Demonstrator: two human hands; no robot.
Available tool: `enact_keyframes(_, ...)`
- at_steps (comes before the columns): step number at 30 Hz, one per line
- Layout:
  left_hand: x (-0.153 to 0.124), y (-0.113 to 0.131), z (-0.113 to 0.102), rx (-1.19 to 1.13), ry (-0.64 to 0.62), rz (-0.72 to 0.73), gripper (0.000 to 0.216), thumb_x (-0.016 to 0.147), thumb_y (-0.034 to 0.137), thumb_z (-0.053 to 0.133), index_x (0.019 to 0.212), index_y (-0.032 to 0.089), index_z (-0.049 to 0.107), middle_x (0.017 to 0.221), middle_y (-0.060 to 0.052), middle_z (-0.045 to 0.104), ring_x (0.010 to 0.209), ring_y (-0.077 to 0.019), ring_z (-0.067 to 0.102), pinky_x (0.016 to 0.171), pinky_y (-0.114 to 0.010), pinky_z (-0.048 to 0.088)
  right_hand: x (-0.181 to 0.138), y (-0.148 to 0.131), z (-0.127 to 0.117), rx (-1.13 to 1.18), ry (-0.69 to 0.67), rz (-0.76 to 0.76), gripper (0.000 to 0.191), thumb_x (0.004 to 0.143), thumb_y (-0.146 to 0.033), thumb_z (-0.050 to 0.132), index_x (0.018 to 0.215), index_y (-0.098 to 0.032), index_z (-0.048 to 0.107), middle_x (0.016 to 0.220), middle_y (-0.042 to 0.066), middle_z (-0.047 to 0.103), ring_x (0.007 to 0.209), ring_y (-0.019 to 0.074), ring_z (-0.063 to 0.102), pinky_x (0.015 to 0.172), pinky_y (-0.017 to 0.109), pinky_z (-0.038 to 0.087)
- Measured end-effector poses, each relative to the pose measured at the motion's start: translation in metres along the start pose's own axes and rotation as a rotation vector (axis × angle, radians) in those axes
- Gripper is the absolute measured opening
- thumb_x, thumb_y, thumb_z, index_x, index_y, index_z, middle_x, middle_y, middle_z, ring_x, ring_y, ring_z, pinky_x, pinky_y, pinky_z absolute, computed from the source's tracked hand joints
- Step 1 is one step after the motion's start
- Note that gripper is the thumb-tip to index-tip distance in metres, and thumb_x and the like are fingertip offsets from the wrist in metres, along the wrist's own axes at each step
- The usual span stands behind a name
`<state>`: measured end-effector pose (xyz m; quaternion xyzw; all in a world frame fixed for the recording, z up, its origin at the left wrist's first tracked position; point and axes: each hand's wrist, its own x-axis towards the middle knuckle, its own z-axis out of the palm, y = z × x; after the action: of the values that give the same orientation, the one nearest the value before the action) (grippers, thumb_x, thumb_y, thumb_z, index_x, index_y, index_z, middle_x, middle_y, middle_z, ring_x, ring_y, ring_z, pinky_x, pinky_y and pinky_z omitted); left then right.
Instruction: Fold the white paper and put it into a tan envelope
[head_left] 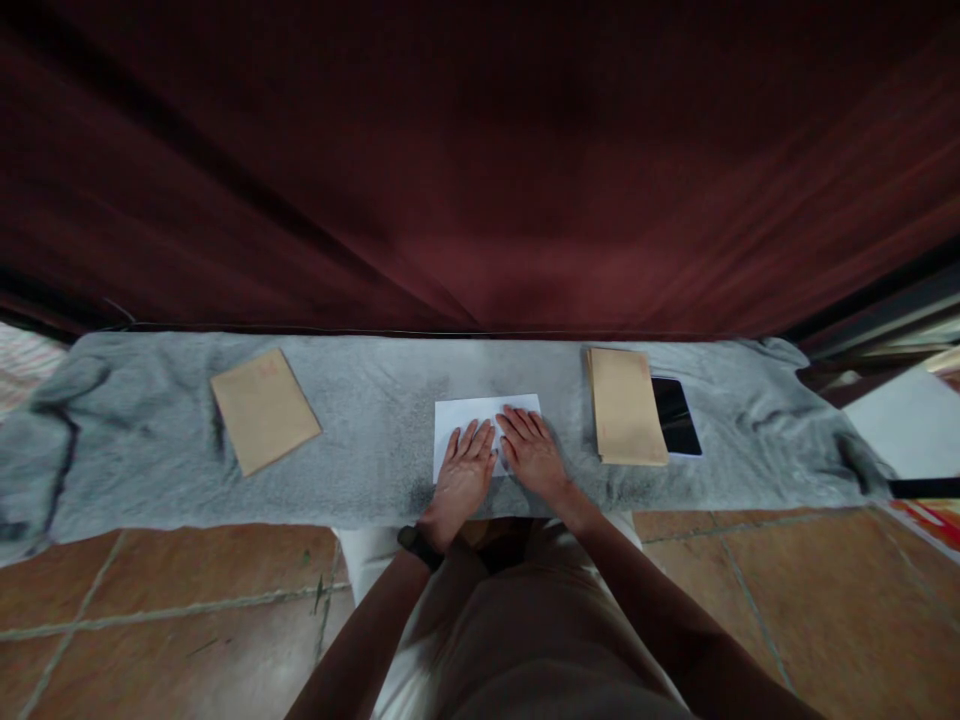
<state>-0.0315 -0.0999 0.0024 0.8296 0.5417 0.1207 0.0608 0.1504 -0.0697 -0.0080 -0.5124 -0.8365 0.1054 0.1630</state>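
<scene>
Lower edge of white sheet (pixel 480 412) hidden under both hands; dark tablet (pixel 677 415) partly covered by stack of brown envelopes (pixel 626 405). Markings on single brown envelope (pixel 264 408) too faint to read. Left hand (pixel 463 475) flat, fingers spread, palm down on sheet, gripping nothing; black wristband (pixel 417 546) at wrist. Right hand (pixel 532 450) likewise flat and open, pressing sheet, touching left hand. Sheet at centre of grey cloth (pixel 150 440) covering tabletop. Red curtain (pixel 480 160) behind.
</scene>
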Motion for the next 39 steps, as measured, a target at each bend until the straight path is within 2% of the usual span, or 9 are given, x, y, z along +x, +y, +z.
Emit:
enact_keyframes(10, -0.045, 0.013, -0.002, 0.008, -0.001, 0.064, 0.050, 0.106, 0.027, 0.037, 0.154, 0.017, 0.049, 0.158, -0.010, 0.053, 0.152, -0.0265, 0.041, 0.127, -0.053, 0.033, 0.002, -0.001, -0.005, 0.009, -0.004, 0.014, 0.047, 0.108, -0.024, 0.042, 0.153, -0.021, 0.052, 0.164, 0.008, 0.045, 0.153, 0.0252, 0.040, 0.129, 0.053, 0.026)
enact_keyframes(12, -0.051, 0.014, -0.003, 0.005, 0.013, 0.083, 0.050, 0.106, 0.027, 0.037, 0.154, 0.017, 0.049, 0.157, -0.010, 0.054, 0.152, -0.0265, 0.042, 0.127, -0.053, 0.033, 0.000, -0.001, -0.009, 0.048, -0.031, -0.036, 0.045, 0.108, -0.023, 0.042, 0.151, -0.023, 0.054, 0.161, 0.007, 0.048, 0.151, 0.0235, 0.043, 0.129, 0.053, 0.027)
enact_keyframes(17, -0.058, 0.014, -0.008, -0.016, 0.012, 0.118, 0.044, 0.107, 0.027, 0.039, 0.146, 0.018, 0.056, 0.151, -0.011, 0.060, 0.150, -0.0256, 0.045, 0.128, -0.054, 0.031, -0.014, -0.002, -0.020, 0.175, -0.143, -0.289, 0.040, 0.107, -0.029, 0.050, 0.145, -0.027, 0.061, 0.151, 0.004, 0.060, 0.144, 0.0188, 0.051, 0.128, 0.046, 0.032)
enact_keyframes(20, -0.061, 0.013, -0.010, -0.033, 0.000, 0.140, 0.041, 0.107, 0.027, 0.040, 0.143, 0.020, 0.059, 0.148, -0.010, 0.063, 0.148, -0.0247, 0.048, 0.128, -0.055, 0.031, -0.022, -0.002, -0.025, 0.192, -0.174, -0.343, 0.040, 0.107, -0.031, 0.051, 0.146, -0.027, 0.061, 0.150, 0.003, 0.061, 0.142, 0.0189, 0.053, 0.127, 0.044, 0.035)
enact_keyframes(26, -0.065, 0.014, -0.013, -0.059, -0.025, 0.145, 0.042, 0.106, 0.023, 0.045, 0.145, 0.020, 0.057, 0.149, -0.010, 0.062, 0.147, -0.0247, 0.049, 0.129, -0.055, 0.029, -0.019, 0.003, -0.025, 0.177, -0.191, -0.321, 0.040, 0.109, -0.031, 0.046, 0.145, -0.025, 0.061, 0.154, 0.004, 0.058, 0.144, 0.0192, 0.052, 0.128, 0.044, 0.035)
enact_keyframes(33, -0.065, 0.017, -0.014, -0.069, -0.029, 0.118, 0.041, 0.106, 0.026, 0.046, 0.145, 0.020, 0.057, 0.150, -0.010, 0.061, 0.146, -0.0265, 0.049, 0.128, -0.056, 0.031, 0.007, 0.014, -0.018, 0.123, -0.188, -0.274, 0.045, 0.109, -0.030, 0.044, 0.152, -0.023, 0.054, 0.160, 0.003, 0.050, 0.148, 0.0201, 0.046, 0.129, 0.046, 0.032)
enact_keyframes(39, -0.067, 0.018, -0.010, -0.066, -0.008, 0.105, 0.041, 0.106, 0.027, 0.046, 0.144, 0.019, 0.058, 0.150, -0.009, 0.061, 0.146, -0.0258, 0.050, 0.128, -0.055, 0.031, 0.027, 0.019, -0.014, 0.059, -0.161, -0.232, 0.045, 0.109, -0.030, 0.045, 0.152, -0.021, 0.054, 0.160, 0.006, 0.050, 0.148, 0.0215, 0.047, 0.129, 0.046, 0.031)
